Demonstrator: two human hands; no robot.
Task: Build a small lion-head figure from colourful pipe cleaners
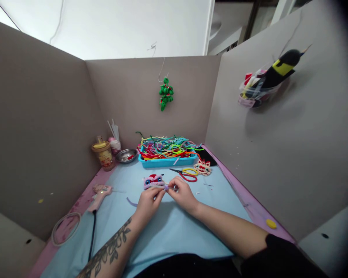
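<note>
L hand (147,202) & R hand (182,195) meet mid-desk over the blue mat (168,231). Fingertips of both are pressed together on a short purple stem end (166,188), pinching it from either side. The other fingers are curled & partly hidden. The stem end seems joined to the lower right edge of a small pink-purple lion head (153,180), which lies flat on the mat just beyond the L fingertips.

Judgement: this looks like fine bending/twisting work. Best to grip close to the joint, w/ one hand anchoring and the other turning in small bites. Keep the head flat so it doesn't swing, and don't overwork the fuzz.

The lion head's long axis runs left-right, approx. parallel to the front of the blue tray (168,162). It lies face up, w/ the red tuft toward the tray. The stem end points right along the same line. The scissors (187,174) lie near, just beyond R hand.
</note>
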